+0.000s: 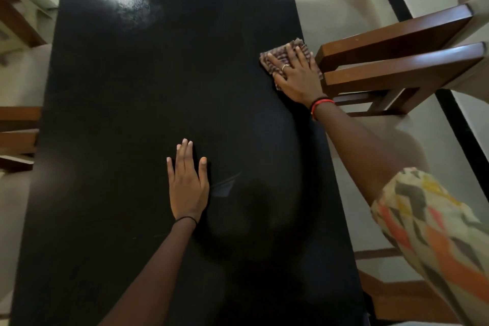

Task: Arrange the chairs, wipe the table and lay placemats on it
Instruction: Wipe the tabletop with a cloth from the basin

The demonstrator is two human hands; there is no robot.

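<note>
Wiping step is going on. Right hand (293, 79) is pressing flat, fingers straight and spread, on a striped cloth (266, 59) at the right edge of the dark counter (132, 87), not curling round it. Left hand (186, 188) is lying flat and open near the counter's middle, holding nothing, probably bracing. Chairs are standing on both sides: right chair (397, 42) with its wooden arms just beside the cloth, left chair (18, 42) by the far left edge. Cannot tell if they're finally arranged. No placemats are showing, so laying them is not yet done.
</note>
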